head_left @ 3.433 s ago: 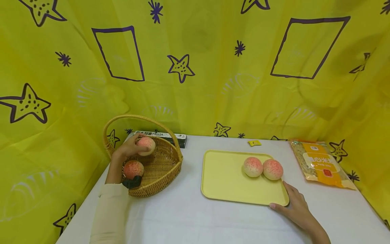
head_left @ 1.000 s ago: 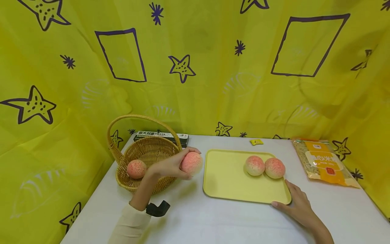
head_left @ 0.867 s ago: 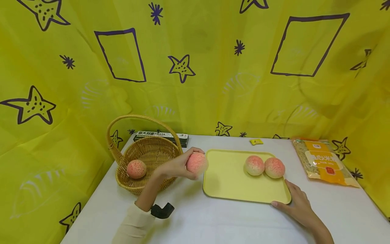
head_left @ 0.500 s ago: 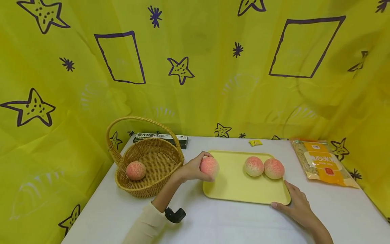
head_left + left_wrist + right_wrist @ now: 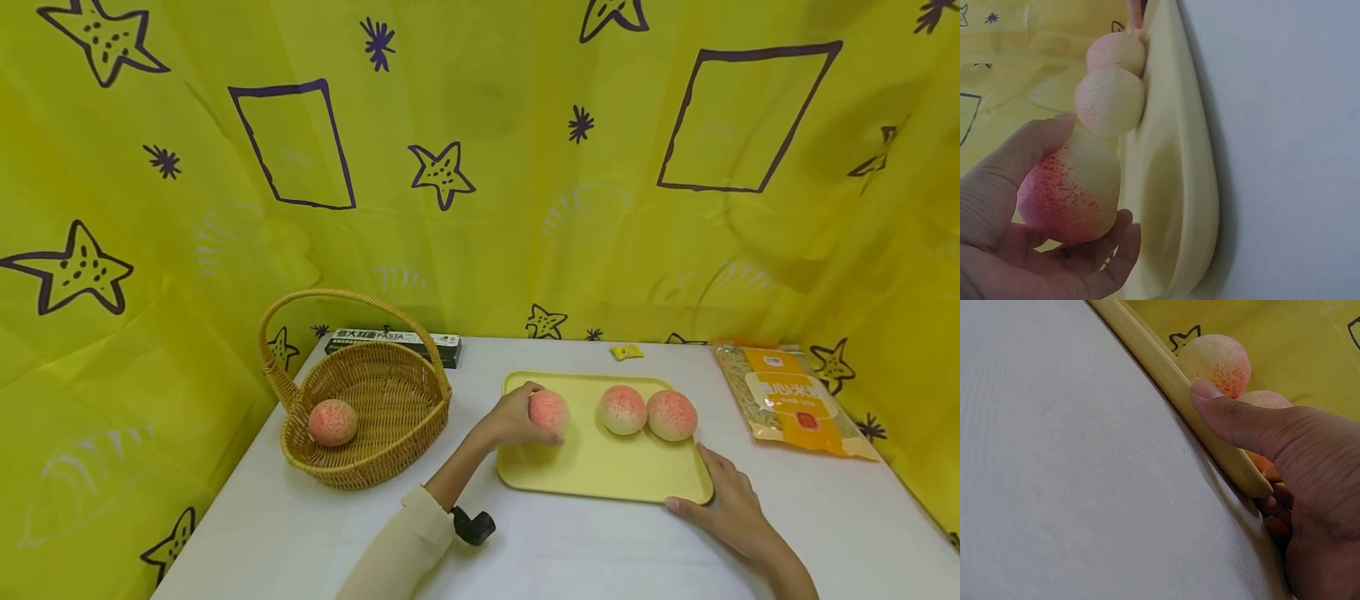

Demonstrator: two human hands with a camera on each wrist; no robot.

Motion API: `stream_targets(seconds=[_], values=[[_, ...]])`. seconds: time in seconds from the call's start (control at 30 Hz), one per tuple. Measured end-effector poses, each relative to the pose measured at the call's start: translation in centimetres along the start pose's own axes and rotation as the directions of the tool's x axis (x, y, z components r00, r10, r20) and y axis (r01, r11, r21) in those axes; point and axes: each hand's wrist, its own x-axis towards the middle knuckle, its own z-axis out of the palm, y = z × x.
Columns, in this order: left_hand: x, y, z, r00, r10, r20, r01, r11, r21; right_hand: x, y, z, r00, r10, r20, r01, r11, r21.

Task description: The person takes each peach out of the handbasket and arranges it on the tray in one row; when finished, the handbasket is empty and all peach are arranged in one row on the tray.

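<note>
My left hand [image 5: 521,417] holds a pink-and-cream peach [image 5: 550,412] over the left part of the yellow tray [image 5: 585,473]. In the left wrist view, thumb and fingers curl round this peach [image 5: 1079,187], and a shadow falls on the tray beneath. Two more peaches, one [image 5: 622,409] beside another [image 5: 672,415], sit side by side toward the tray's right end. At its near right corner, my right hand [image 5: 723,504] grips the tray, the thumb [image 5: 1229,415] on the rim in the right wrist view. Another peach [image 5: 332,422] lies inside the wicker basket [image 5: 405,450].
Behind the basket lies a pasta box [image 5: 442,348]. A small yellow packet [image 5: 627,352] is just beyond the tray, and a large orange-and-clear food bag [image 5: 795,400] rests at the right. A yellow patterned curtain [image 5: 495,250] closes off the back and sides of the white table [image 5: 405,542].
My left hand has lifted a peach out of the basket and carried it right, over the tray. The right hand has stayed at the tray's corner.
</note>
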Motion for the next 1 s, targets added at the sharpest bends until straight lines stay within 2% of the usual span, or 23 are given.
stream_targets(seconds=[0.17,0.37,0.7,1.0], values=[[1.6,0.0,1.2,1.0,-0.001,-0.025,0.003,0.997,0.073,0.1,0.0,-0.1,1.0,-0.006,-0.006,0.006,1.0,-0.003],[3.0,0.6,2.3,0.999,0.008,-0.041,-0.004,0.994,0.113,0.1,0.0,-0.1,1.0,0.006,0.004,-0.006,1.0,-0.005],[4.0,1.8,3.7,0.996,0.042,-0.076,-0.03,0.986,0.164,0.0,0.2,-0.1,0.999,-0.029,-0.023,0.029,1.0,0.009],[4.5,1.7,4.0,0.997,0.045,-0.056,-0.037,0.989,0.141,0.0,0.1,0.0,1.0,-0.004,-0.004,0.004,1.0,0.025]])
